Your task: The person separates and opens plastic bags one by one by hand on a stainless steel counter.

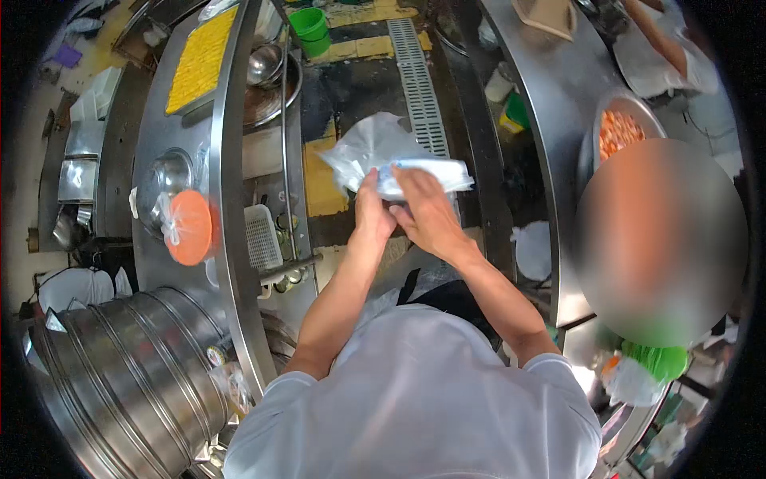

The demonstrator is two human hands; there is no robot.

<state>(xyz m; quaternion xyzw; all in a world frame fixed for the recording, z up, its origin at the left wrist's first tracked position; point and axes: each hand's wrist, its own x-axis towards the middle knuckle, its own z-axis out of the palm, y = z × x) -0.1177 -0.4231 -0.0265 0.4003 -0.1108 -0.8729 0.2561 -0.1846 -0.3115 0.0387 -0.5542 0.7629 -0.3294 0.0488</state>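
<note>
A pack of clear plastic bags [371, 148] with a white and blue part [447, 172] is held out in front of my body, above the floor. My left hand [372, 209] grips its near edge, with the thumb side up. My right hand [427, 209] lies against the white and blue part, its fingers blurred by motion and bent over it. Both hands are close together at the wrists' inner sides. The clear plastic fans out beyond my left hand.
Steel counters flank me; the left one [231, 199] bears a yellow tray [202, 60] and an orange bagged item [189, 227]. Stacked steamers [132, 371] stand lower left. At right are a basin of orange pieces [621, 132] and another person's arm [658, 36]. A green bucket [309, 32] stands ahead.
</note>
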